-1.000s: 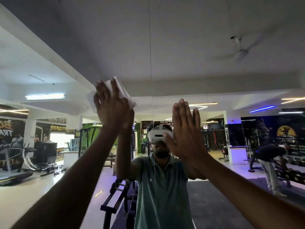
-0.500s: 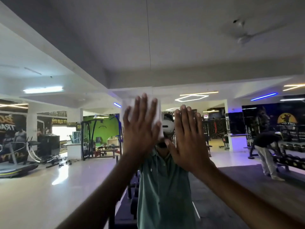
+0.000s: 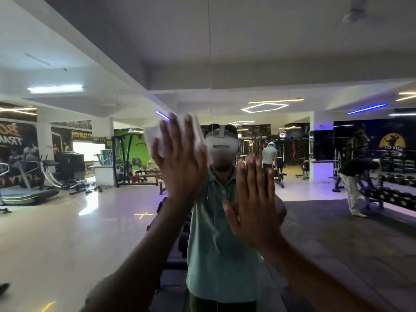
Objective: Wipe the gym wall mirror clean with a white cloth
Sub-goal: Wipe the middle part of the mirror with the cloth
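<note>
Two hands are raised flat against the wall mirror [image 3: 67, 233], and places below are given relative to the white headset [image 3: 221, 147] reflected near the middle of the glass. Far left of the headset, the reflection shows a treadmill [image 3: 20, 190] on the pale gym floor, and nearer in, a green wall [image 3: 135, 147] behind a black weight frame. Just left of the headset, the left hand [image 3: 180, 163] presses the white cloth [image 3: 155, 138] onto the mirror with straight, spread fingers; its grip is released rather than curled, the palm pinning the cloth, whose blurred edges show above and beside the fingers. Below the headset stands the reflected wearer in a teal polo shirt [image 3: 216, 251]. Just right of and below the headset, the right hand [image 3: 254, 203] lies against the glass with fingers straight and together, its grip released and holding nothing. A thin vertical seam [image 3: 210, 52] in the mirror runs up above the headset. Far right of the headset, a person bends over a dumbbell rack [image 3: 396, 194], beneath a blue strip light [image 3: 367, 108].
</note>
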